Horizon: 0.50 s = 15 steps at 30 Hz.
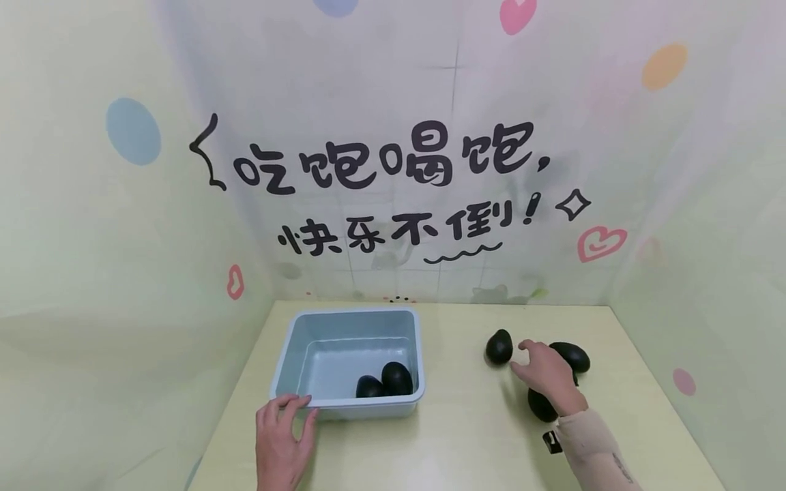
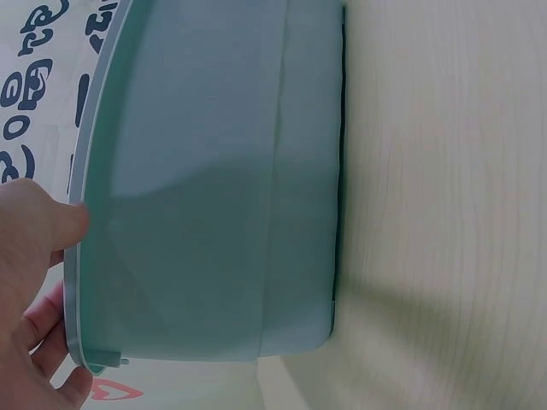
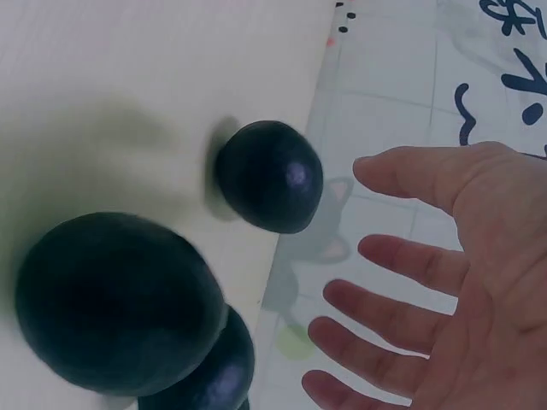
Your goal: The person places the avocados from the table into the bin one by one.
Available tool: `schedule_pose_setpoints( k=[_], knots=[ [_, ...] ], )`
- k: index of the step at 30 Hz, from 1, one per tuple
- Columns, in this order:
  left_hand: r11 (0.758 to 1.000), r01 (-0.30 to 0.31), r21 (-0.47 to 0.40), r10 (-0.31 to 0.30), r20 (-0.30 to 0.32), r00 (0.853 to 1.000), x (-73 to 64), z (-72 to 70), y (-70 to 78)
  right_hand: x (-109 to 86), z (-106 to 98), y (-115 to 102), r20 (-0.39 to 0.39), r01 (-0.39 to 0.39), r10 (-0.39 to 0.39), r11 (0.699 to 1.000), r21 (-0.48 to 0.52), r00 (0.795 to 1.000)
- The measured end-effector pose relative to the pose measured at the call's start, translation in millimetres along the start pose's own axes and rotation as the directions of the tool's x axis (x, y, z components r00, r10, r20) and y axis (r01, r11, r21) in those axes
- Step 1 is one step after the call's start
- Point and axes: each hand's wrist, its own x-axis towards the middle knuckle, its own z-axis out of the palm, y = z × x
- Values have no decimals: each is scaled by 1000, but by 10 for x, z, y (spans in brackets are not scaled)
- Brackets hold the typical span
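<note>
A light blue plastic bin (image 1: 344, 412) sits on the left of the table, two dark egg-shaped fruits (image 1: 397, 379) in its near right corner. My left hand (image 1: 284, 436) pinches the bin's near rim at the left corner, thumb outside and fingers over the edge. Over on the right, my right hand (image 1: 548, 372) hovers with fingers spread and nothing in them. Just left of its fingertips stands a lone dark fruit (image 1: 499, 348), apart from the hand. Another dark fruit (image 1: 571, 356) lies beyond the hand, and one (image 1: 542, 406) is partly hidden under the wrist.
The pale wooden table (image 1: 457, 423) meets a printed cloth backdrop (image 1: 393, 88) with black lettering at its far edge. Cloth walls rise on both sides. Close to the right sleeve (image 1: 592, 443) is a small black object (image 1: 551, 442).
</note>
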Motion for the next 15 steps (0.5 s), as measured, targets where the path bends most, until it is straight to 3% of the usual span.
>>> schedule_pose_setpoints(
  k=[8,15],
  knots=[
    [1000,-12,-10,12,-11,1000,-22,6,-7,-95,57,206,-38,-59,60,998,27,997],
    [1000,-19,-16,19,-21,1000,-15,19,-7,-124,63,298,-20,-84,85,996,32,996]
  ],
)
